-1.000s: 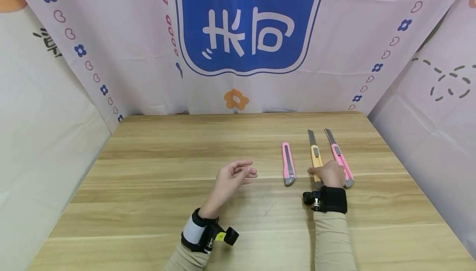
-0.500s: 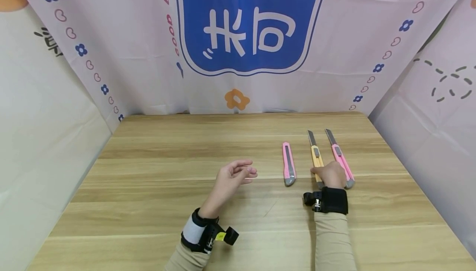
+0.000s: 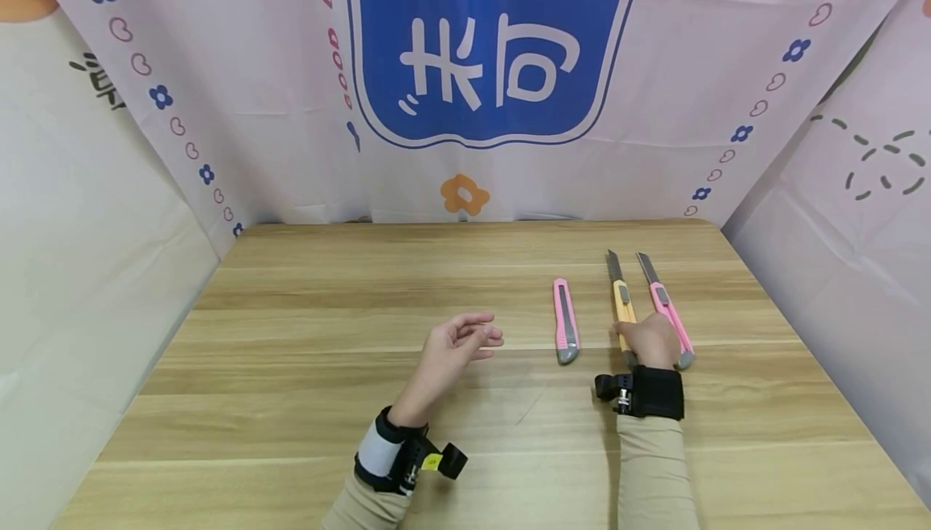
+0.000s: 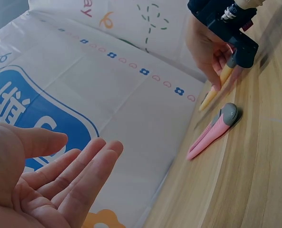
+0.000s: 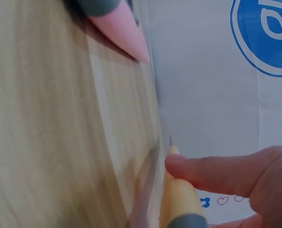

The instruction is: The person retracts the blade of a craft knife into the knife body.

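Observation:
My right hand [image 3: 650,340] pinches a yellow utility knife [image 3: 622,297] by its handle, thumb on the near side; its blade is out and points away from me. In the right wrist view, the knife's shadow falls on the wood beside it, and the hand hides part of the handle. Just right of it lies a pink utility knife [image 3: 661,296] with its blade out, partly behind the hand. Another pink utility knife [image 3: 565,324] with a grey end lies to the left, no blade sticking out. My left hand [image 3: 452,352] hovers left of it with relaxed fingers, holding nothing.
The wooden table [image 3: 305,296] runs back to a printed white cloth [image 3: 291,142] with a blue emblem. Pale cloth walls stand along the left and right sides. Each wrist wears a strapped camera, such as the left wrist camera [image 3: 452,461].
The right hand has shifted slightly right with the yellow utility knife, bringing it closer to the right pink one. The left hand and both pink knives stay put.

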Available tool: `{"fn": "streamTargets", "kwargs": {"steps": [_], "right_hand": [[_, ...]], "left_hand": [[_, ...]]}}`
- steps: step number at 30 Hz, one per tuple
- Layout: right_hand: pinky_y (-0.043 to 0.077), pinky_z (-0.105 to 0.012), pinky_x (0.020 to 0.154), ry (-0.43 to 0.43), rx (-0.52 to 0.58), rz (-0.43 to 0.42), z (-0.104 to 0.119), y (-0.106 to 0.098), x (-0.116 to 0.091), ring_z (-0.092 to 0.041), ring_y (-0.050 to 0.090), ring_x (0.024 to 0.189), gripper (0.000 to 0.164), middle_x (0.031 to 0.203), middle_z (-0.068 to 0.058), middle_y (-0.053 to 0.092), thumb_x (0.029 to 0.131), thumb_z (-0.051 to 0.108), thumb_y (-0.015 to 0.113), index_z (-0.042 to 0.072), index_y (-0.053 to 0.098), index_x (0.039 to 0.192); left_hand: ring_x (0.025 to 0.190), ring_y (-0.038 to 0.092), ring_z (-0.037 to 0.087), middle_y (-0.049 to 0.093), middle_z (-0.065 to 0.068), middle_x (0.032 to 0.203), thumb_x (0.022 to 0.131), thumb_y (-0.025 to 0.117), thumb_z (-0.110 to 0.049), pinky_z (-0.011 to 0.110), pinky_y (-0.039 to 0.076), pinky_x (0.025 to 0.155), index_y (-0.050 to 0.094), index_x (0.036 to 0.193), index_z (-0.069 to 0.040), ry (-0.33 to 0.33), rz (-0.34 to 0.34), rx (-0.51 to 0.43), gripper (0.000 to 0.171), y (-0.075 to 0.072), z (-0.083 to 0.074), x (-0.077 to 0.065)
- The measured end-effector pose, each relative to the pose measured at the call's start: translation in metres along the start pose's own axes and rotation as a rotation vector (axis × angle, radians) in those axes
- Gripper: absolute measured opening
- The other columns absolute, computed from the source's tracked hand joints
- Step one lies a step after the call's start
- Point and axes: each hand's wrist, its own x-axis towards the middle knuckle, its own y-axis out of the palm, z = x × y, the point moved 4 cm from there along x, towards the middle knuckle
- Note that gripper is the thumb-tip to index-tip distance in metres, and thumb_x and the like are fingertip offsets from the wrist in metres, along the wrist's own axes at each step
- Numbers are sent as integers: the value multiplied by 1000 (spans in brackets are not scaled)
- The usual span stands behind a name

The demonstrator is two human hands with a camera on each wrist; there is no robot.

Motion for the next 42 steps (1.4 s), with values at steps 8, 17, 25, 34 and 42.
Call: {"fn": "streamTargets", "kwargs": {"steps": [8,17,25,34,42], "right_hand": [[36,-23,42,-48,16,-35,10,-6,-6,-14,46,49,38,59,-1,45,83,35,68,-1,57,80],[32,-24,44,-158,15,-33,25,-18,-19,-15,45,53,44,55,2,43,85,41,67,6,52,64],[38,-21,49,-288,88,-34,44,-23,-40,-12,56,55,44,71,-7,65,87,37,66,-6,67,100],[39,-21,43,-353,125,-40,68,-22,-65,-8,51,49,43,72,-9,66,86,37,70,-4,67,99],[38,-20,45,-455,115,-65,85,-13,-83,-10,55,52,42,84,-18,71,86,35,70,-4,68,101]], "left_hand": [[104,69,35,66,32,112,99,52,-9,30,63,84,55,126,6,7,6,1,32,-1,-1,-1],[104,69,33,66,31,113,98,52,-10,31,63,85,54,127,6,9,10,4,33,-2,0,-1],[103,69,33,65,32,113,98,53,-9,33,62,86,54,127,7,19,15,6,33,-3,0,-1],[104,69,34,65,32,114,98,52,-9,27,62,84,54,127,7,12,19,-6,34,-2,-2,-2],[106,68,38,64,32,117,98,53,-9,25,62,83,53,128,7,12,32,-15,34,-2,-2,-2]]}}
